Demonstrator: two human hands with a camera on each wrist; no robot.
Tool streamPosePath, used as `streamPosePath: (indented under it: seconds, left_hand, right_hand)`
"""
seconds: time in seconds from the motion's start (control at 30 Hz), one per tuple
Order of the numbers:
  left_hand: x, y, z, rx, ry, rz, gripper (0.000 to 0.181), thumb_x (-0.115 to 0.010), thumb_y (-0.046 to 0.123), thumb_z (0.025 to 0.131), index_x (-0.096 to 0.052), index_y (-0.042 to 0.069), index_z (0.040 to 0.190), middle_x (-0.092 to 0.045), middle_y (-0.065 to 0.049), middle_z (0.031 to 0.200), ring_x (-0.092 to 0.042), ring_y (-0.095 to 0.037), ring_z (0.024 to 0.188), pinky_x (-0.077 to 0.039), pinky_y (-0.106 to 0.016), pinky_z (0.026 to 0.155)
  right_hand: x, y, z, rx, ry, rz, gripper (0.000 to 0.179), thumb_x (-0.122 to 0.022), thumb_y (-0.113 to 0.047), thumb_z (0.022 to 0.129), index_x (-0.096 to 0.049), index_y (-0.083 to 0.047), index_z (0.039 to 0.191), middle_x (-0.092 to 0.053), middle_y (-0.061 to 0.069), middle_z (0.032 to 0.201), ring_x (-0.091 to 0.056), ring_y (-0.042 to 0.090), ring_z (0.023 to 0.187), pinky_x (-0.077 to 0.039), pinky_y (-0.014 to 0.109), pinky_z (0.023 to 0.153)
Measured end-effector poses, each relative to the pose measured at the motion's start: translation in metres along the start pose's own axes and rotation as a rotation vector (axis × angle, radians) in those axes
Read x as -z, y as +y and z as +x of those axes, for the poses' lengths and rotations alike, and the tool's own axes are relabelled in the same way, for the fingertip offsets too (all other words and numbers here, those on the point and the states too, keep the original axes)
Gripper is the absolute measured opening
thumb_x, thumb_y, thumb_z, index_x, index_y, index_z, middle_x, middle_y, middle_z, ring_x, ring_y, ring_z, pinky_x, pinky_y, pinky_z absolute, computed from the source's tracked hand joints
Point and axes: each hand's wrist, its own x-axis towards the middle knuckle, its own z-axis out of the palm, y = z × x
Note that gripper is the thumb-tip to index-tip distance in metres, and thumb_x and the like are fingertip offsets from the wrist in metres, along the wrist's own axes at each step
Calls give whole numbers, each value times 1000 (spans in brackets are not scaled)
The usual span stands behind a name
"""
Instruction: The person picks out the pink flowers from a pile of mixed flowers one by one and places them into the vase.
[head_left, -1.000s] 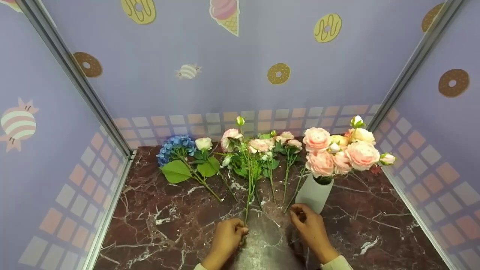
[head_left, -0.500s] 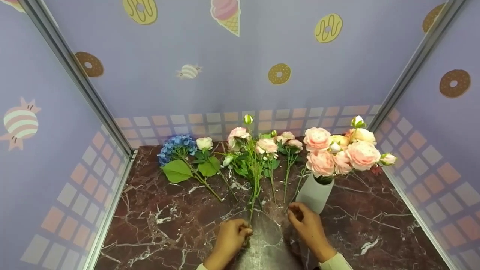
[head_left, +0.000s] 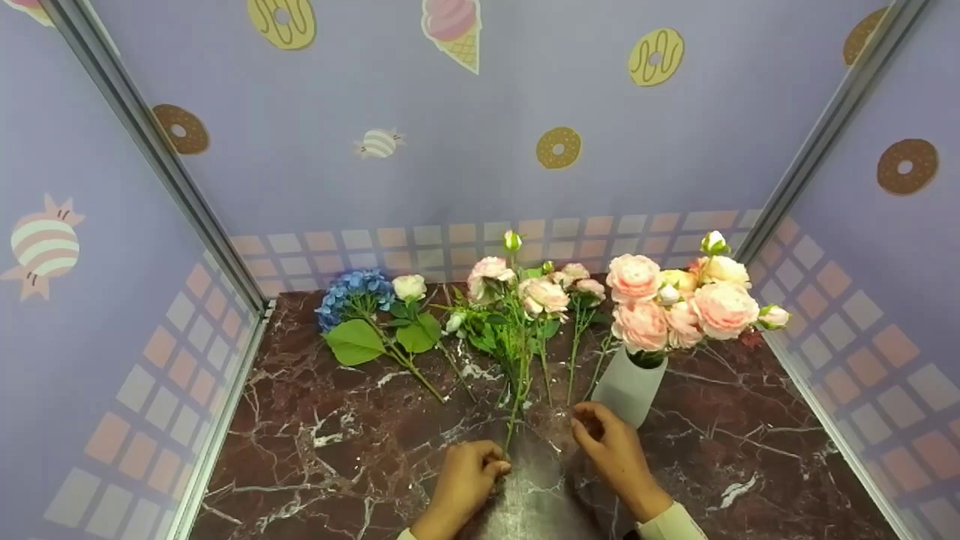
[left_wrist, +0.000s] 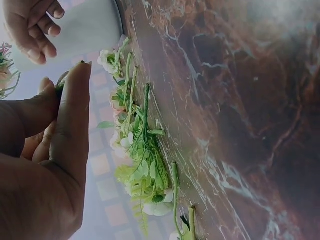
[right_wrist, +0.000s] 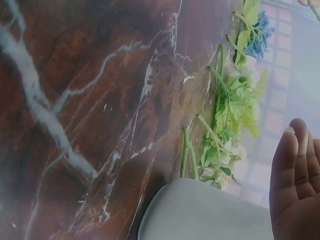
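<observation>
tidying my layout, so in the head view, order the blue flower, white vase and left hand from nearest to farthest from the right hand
From the right hand:
1. White vase: just beyond it.
2. Left hand: across to the left, pinching a flower stem.
3. Blue flower: back row, far left.

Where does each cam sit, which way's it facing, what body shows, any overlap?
Head: worn on the head, facing forward and down over the table; left grip, right grip and sleeves show.
Left wrist: image turned sideways, looking across the table to vase and laid flowers; left grip large at left, right grip upper left.
Right wrist: also turned, looking past the vase to flowers and wall; right grip lower right, possibly a sliver of the left, top right.
Shared: both wrist views catch vase and flowers.
</observation>
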Motion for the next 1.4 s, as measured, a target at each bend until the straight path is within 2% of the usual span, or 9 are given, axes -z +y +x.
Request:
streamPosePath:
  seconds: [0.07,0.2,0.33,0.47,0.6,0.7,0.9,1.07,1.4]
  left_hand:
    - [0,1,0,-8,-6,4,9,-89,4,94,-83,7,87,-80,-3,75,-54,7,52,-49,-15,52]
    - [0,2,-1,-34,-6,26,10,-90,5,93,-83,8,86,-80,-3,75,-56,7,57,-51,-17,54]
    - [1,4,-1,-65,-8,50,10,-92,6,91,-84,9,85,-81,-2,75,-59,6,63,-53,-19,59]
    - [0,5,-2,-88,-21,41,11,-91,5,91,-83,8,85,-80,-3,74,-56,7,62,-52,-18,59]
    - [-2,5,-4,-83,-35,26,11,-90,4,92,-82,6,85,-81,-4,74,-55,7,61,-52,-17,58]
    - [-5,5,-5,-50,-52,9,11,-89,3,92,-81,6,85,-81,-4,75,-57,7,60,-52,-16,56]
    - [-7,4,-7,-46,-55,23,11,-90,4,92,-82,7,85,-81,-2,74,-57,7,59,-52,-16,55]
    - [-8,4,-6,-55,-58,42,12,-90,5,92,-82,8,84,-81,-1,74,-59,7,62,-52,-17,58]
    - [-8,4,-7,-87,-60,72,12,-92,7,90,-82,9,83,-80,1,72,-56,8,63,-52,-18,59]
  right_hand:
    - [-1,-2,0,-2,-10,22,14,-79,-10,106,-80,-10,121,-85,11,107,-73,6,89,-61,24,80]
    - [-2,-9,2,-15,-37,76,15,-80,-12,107,-80,-10,122,-85,8,107,-74,7,90,-62,24,81]
    - [-1,-17,4,-21,-74,147,17,-79,-14,108,-79,-8,124,-84,8,103,-74,9,85,-62,25,77]
    - [0,-25,6,-4,-114,228,22,-78,-14,109,-78,-3,128,-83,12,106,-74,9,82,-62,25,73]
    - [1,-32,8,16,-146,308,27,-78,-13,108,-76,1,132,-83,20,114,-74,7,84,-63,24,74]
    - [1,-37,9,19,-166,354,30,-77,-11,108,-74,4,135,-80,27,118,-74,6,84,-64,25,75]
    - [2,-44,12,29,-175,380,31,-74,-8,110,-70,9,136,-80,27,113,-74,5,83,-64,24,74]
    - [2,-49,14,47,-163,408,25,-72,-6,110,-70,11,130,-79,30,105,-74,5,81,-64,24,73]
    - [4,-56,18,39,-120,418,16,-73,-5,110,-74,7,119,-79,20,101,-73,7,84,-65,25,75]
